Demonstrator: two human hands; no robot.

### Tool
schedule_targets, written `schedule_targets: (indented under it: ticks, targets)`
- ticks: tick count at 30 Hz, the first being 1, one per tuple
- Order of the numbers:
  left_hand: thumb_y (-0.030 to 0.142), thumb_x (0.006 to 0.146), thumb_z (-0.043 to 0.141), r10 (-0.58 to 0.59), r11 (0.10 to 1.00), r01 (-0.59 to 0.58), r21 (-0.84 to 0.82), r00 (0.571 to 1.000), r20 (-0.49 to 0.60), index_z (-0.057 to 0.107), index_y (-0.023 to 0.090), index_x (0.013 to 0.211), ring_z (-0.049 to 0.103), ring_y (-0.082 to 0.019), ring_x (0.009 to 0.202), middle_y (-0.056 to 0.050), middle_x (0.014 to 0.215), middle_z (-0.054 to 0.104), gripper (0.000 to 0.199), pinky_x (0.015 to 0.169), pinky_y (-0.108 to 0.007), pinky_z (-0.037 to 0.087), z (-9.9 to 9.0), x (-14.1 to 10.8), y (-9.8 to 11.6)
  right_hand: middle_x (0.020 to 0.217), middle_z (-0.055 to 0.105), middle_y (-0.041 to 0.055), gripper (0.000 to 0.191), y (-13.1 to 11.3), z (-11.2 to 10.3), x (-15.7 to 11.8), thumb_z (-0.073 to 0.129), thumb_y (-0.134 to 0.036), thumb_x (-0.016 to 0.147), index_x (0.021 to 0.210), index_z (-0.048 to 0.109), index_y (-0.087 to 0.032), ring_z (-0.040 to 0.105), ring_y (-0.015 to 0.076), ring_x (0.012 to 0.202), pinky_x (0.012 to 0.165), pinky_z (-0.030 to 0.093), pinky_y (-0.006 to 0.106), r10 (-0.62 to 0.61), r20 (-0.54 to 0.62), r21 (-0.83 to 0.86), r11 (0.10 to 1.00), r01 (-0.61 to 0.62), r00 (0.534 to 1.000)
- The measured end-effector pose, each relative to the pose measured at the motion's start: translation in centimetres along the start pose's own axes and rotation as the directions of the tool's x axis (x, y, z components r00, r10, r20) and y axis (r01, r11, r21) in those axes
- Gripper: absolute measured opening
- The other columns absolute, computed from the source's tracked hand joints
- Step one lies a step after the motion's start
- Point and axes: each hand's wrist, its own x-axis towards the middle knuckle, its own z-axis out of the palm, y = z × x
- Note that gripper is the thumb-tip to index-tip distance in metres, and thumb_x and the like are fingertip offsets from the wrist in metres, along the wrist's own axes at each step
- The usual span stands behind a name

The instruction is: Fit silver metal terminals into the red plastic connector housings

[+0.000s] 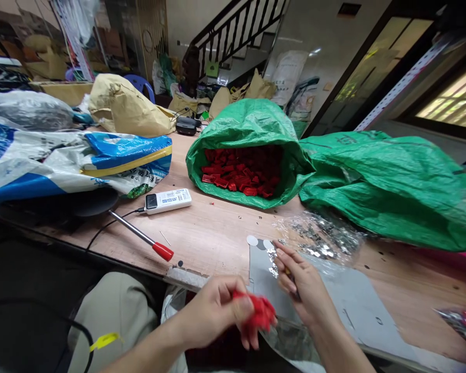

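Observation:
My left hand point(221, 311) is closed around a cluster of small red plastic pieces point(260, 312), held low in front of the table edge and slightly blurred. My right hand point(303, 282) is closed on a slim tool point(292, 282) with dark and yellowish parts, mostly covered by my fingers. Beside its fingertips, small shiny metal pieces point(272, 261) lie on a grey sheet point(261, 274). Just beyond, a clear plastic bag point(322, 235) holds many more such metal pieces. Further back, an open green sack point(248, 122) on its side shows many red plastic pieces point(241, 173) inside.
Another green sack point(388, 176) lies at the right. Leftward are a white power bank point(169, 201) with a cable, a metal lever with a red grip point(163, 251), and a blue-and-white bag point(73, 160). A black case point(188, 125) sits at the back of the table point(213, 233).

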Motion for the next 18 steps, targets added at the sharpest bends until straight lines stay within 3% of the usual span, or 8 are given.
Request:
schedule_targets:
  ticks: [2, 5, 6, 8, 9, 11, 13, 18]
  targets:
    - [0.059, 0.082, 0.07, -0.014, 0.927, 0.002, 0.374, 0.999, 0.03, 0.065, 0.018, 0.083, 0.068, -0.021, 0.072, -0.01, 0.086, 0.074, 0.042, 0.065, -0.029, 0.051, 0.0, -0.8, -0.6, 0.063, 0.049, -0.0075, 0.061, -1.1, -0.1, 2.3, 0.084, -0.051, 0.072, 0.119, 0.066, -0.017, 0.028, 0.0029, 0.037, 0.038, 0.022, 0.018, -0.08, 0.0, -0.103, 0.991, 0.079, 0.997]
    - [0.04, 0.076, 0.079, -0.039, 0.532, 0.032, 0.846, 0.999, -0.013, 0.071, 0.022, 0.086, 0.07, -0.03, 0.081, -0.009, 0.079, 0.073, 0.022, 0.076, -0.037, 0.05, -0.9, -1.1, -3.8, 0.065, 0.054, -0.0035, 0.056, -2.7, 0.9, 6.5, 0.066, -0.049, 0.087, 0.131, 0.061, -0.015, 0.039, 0.0103, 0.042, 0.042, 0.031, 0.023, -0.235, 0.055, -0.505, 0.832, 0.23, 0.97]
    - [0.034, 0.069, 0.084, -0.067, 0.395, 0.076, 0.916, 0.996, -0.054, 0.071, 0.021, 0.086, 0.069, -0.032, 0.077, -0.01, 0.075, 0.071, 0.025, 0.075, -0.039, 0.05, -1.4, -0.9, -5.2, 0.072, 0.062, 0.0011, 0.053, -3.1, 1.5, 8.1, 0.064, -0.046, 0.089, 0.132, 0.061, -0.014, 0.048, 0.014, 0.048, 0.047, 0.039, 0.026, -0.285, 0.07, -0.669, 0.698, 0.257, 0.956]
    - [0.027, 0.055, 0.092, -0.104, 0.196, 0.183, 0.963, 0.981, -0.165, 0.072, 0.016, 0.087, 0.068, -0.037, 0.07, -0.013, 0.07, 0.069, 0.039, 0.07, -0.042, 0.05, -2.2, -0.3, -7.6, 0.096, 0.071, 0.0119, 0.047, -3.7, 2.9, 11.5, 0.071, -0.03, 0.083, 0.126, 0.066, -0.011, 0.064, 0.0232, 0.077, 0.069, 0.05, 0.032, -0.33, 0.055, -0.743, 0.617, 0.259, 0.943]
    - [0.03, 0.056, 0.092, -0.109, 0.16, 0.179, 0.971, 0.981, -0.163, 0.073, 0.016, 0.088, 0.068, -0.038, 0.071, -0.014, 0.071, 0.07, 0.04, 0.069, -0.043, 0.05, -2.5, 0.0, -8.3, 0.103, 0.072, 0.0149, 0.047, -3.9, 3.5, 13.2, 0.072, -0.024, 0.082, 0.126, 0.066, -0.01, 0.065, 0.0273, 0.09, 0.08, 0.05, 0.034, -0.348, 0.041, -0.768, 0.589, 0.253, 0.937]
    - [0.039, 0.063, 0.089, -0.132, 0.171, 0.119, 0.978, 0.987, -0.097, 0.075, 0.017, 0.095, 0.07, -0.039, 0.075, -0.016, 0.076, 0.073, 0.041, 0.07, -0.043, 0.051, -2.9, 0.5, -8.4, 0.11, 0.071, 0.0184, 0.049, -4.0, 4.6, 16.2, 0.072, -0.02, 0.081, 0.128, 0.065, -0.008, 0.063, 0.0333, 0.108, 0.094, 0.045, 0.038, -0.365, 0.007, -0.8, 0.557, 0.224, 0.931]
    - [0.045, 0.07, 0.083, -0.153, 0.26, 0.028, 0.965, 0.988, 0.013, 0.077, 0.023, 0.107, 0.073, -0.036, 0.081, -0.014, 0.085, 0.077, 0.043, 0.073, -0.041, 0.053, -3.1, 0.8, -7.2, 0.113, 0.07, 0.0202, 0.045, -4.1, 5.3, 18.6, 0.075, -0.023, 0.082, 0.124, 0.066, -0.008, 0.059, 0.0362, 0.116, 0.098, 0.042, 0.041, -0.364, -0.03, -0.812, 0.552, 0.19, 0.931]
    - [0.053, 0.08, 0.074, -0.26, 0.673, 0.008, 0.74, 0.939, 0.227, 0.073, 0.027, 0.121, 0.076, -0.029, 0.088, -0.011, 0.108, 0.078, 0.049, 0.07, -0.033, 0.057, -3.2, 1.2, -3.6, 0.104, 0.069, 0.0109, 0.02, -4.3, 5.8, 21.4, 0.078, -0.027, 0.085, 0.094, 0.067, -0.013, 0.064, 0.026, 0.101, 0.09, 0.049, 0.038, -0.294, -0.11, -0.745, 0.657, 0.117, 0.949]
